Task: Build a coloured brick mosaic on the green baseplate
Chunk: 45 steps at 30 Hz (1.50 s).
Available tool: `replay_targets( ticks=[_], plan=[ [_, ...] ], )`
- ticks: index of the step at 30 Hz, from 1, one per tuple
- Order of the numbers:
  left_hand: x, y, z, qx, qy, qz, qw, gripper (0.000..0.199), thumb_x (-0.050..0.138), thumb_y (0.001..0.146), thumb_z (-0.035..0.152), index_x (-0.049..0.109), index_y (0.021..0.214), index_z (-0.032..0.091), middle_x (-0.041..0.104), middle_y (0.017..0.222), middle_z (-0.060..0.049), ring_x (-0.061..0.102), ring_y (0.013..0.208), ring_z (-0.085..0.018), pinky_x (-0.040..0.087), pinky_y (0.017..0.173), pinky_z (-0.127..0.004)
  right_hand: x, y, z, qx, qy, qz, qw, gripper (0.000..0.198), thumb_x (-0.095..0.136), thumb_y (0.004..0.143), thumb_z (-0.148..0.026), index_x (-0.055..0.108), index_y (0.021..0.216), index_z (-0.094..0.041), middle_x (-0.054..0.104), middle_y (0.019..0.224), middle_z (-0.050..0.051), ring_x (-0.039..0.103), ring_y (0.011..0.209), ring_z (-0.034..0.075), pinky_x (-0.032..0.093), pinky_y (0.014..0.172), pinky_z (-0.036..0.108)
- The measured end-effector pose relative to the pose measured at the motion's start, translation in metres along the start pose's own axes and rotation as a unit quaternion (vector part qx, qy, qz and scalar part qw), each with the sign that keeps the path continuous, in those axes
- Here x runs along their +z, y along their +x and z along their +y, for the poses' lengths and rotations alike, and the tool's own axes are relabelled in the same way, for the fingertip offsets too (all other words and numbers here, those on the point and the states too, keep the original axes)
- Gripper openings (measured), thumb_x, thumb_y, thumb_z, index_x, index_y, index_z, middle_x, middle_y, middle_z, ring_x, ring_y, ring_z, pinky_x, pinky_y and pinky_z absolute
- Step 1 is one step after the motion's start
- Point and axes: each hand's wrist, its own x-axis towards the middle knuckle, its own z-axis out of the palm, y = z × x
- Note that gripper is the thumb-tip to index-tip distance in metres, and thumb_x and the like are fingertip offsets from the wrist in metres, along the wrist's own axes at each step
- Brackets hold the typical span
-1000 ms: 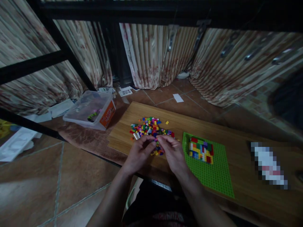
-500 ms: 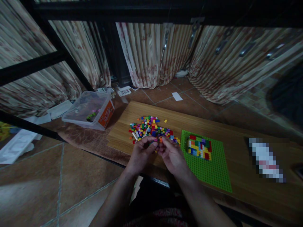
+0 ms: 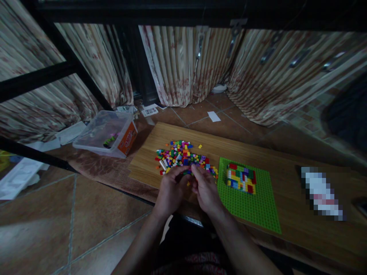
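My left hand [image 3: 172, 191] and my right hand [image 3: 205, 189] meet in front of a pile of small coloured building bricks [image 3: 183, 154]. Both are closed, thumbs and fingers pinched together over small building bricks that the fingertips now mostly hide. To the right of my right hand lies a green studded baseplate [image 3: 252, 210]. On its upper left part sits a block of many-coloured bricks [image 3: 241, 178] pressed side by side.
The bricks lie on a wooden board [image 3: 155, 139]. A clear plastic box [image 3: 100, 131] with an orange label stands on the left, a few pieces inside. A blurred-out object [image 3: 322, 194] lies at the right. Pleated curtains [image 3: 177, 68] hang behind; papers [image 3: 214, 116] lie on the tiled floor.
My fingertips have drawn closer together and turned; the orange and magenta bricks that showed between them are now hidden. The pile and baseplate look the same.
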Motion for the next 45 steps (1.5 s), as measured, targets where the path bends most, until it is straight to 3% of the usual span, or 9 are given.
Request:
replay_targets(
  ticks=[4,14,20,24,28,31,37,41,45],
  plan=[
    [0.003,-0.002,-0.007,0.056,0.055,0.027,0.997,0.025,0.063,0.082,0.02,0.07,0.105,0.024,0.069,0.102,-0.004,0.065,0.094,-0.017,0.05,0.087,-0.03,0.004,-0.002,0.004,-0.032,-0.018,0.019,0.999,0.039,0.073,0.068,-0.055,0.058,0.071,-0.02,0.034,0.047,-0.011,0.027,0.041,0.004,0.018,0.037,0.018],
    [0.009,-0.007,-0.007,0.036,-0.021,0.043,0.998,0.022,0.063,0.082,0.021,0.071,0.102,0.021,0.068,0.099,-0.005,0.064,0.092,-0.017,0.05,0.086,-0.029,0.004,-0.004,0.006,-0.012,0.058,0.018,0.998,0.039,0.078,0.064,-0.051,0.055,0.066,-0.02,0.035,0.046,-0.011,0.026,0.04,0.004,0.016,0.037,0.017],
    [0.006,-0.006,-0.004,-0.013,-0.084,0.013,0.996,0.025,0.063,0.081,0.024,0.068,0.105,0.018,0.069,0.102,-0.006,0.064,0.091,-0.018,0.05,0.086,-0.031,0.005,-0.004,-0.003,0.039,0.143,0.039,0.988,0.03,0.081,0.055,-0.034,0.059,0.07,-0.02,0.047,0.052,-0.009,0.035,0.042,0.004,0.021,0.035,0.016],
    [0.001,-0.006,-0.003,0.007,-0.073,-0.004,0.997,0.028,0.061,0.083,0.022,0.067,0.11,0.02,0.067,0.108,-0.007,0.063,0.096,-0.018,0.049,0.089,-0.032,0.001,-0.002,-0.007,0.058,0.171,0.0,0.983,0.02,0.072,0.059,-0.028,0.063,0.073,-0.018,0.056,0.062,-0.006,0.043,0.045,0.005,0.027,0.035,0.016],
    [-0.002,-0.008,-0.004,0.065,-0.01,-0.002,0.998,0.027,0.059,0.084,0.019,0.067,0.11,0.023,0.065,0.108,-0.006,0.061,0.1,-0.017,0.047,0.093,-0.033,0.0,-0.002,-0.006,0.058,0.149,0.007,0.987,0.019,0.071,0.063,-0.031,0.063,0.075,-0.019,0.058,0.062,-0.006,0.046,0.045,0.006,0.029,0.036,0.017],
    [-0.002,-0.008,-0.004,0.093,0.029,-0.006,0.995,0.029,0.058,0.085,0.017,0.067,0.111,0.024,0.064,0.108,-0.005,0.061,0.101,-0.017,0.047,0.093,-0.033,0.001,-0.003,-0.004,0.042,0.098,0.011,0.994,0.03,0.073,0.066,-0.045,0.063,0.076,-0.019,0.056,0.059,-0.006,0.044,0.043,0.006,0.027,0.035,0.018],
    [0.001,-0.009,-0.002,0.049,0.057,0.035,0.997,0.032,0.063,0.081,0.018,0.063,0.112,0.022,0.068,0.101,-0.004,0.065,0.084,-0.016,0.052,0.079,-0.029,0.001,-0.005,0.004,-0.01,-0.025,-0.005,1.0,0.036,0.072,0.069,-0.055,0.063,0.076,-0.021,0.041,0.049,-0.009,0.034,0.042,0.005,0.021,0.037,0.017],
    [0.001,-0.011,0.003,0.044,0.067,0.036,0.996,0.024,0.064,0.078,0.017,0.063,0.103,0.02,0.07,0.089,-0.002,0.066,0.076,-0.015,0.053,0.072,-0.026,0.001,-0.006,0.007,-0.026,-0.026,0.004,0.999,0.033,0.074,0.068,-0.052,0.062,0.072,-0.021,0.041,0.049,-0.009,0.031,0.043,0.005,0.02,0.038,0.018],
    [-0.001,-0.013,0.006,0.057,0.081,0.018,0.995,0.019,0.063,0.08,0.018,0.063,0.099,0.021,0.071,0.089,-0.002,0.067,0.077,-0.014,0.053,0.073,-0.026,0.002,-0.007,0.006,-0.038,-0.025,0.011,0.999,0.032,0.075,0.067,-0.05,0.063,0.069,-0.021,0.042,0.049,-0.009,0.032,0.043,0.005,0.02,0.039,0.019]
  ],
)
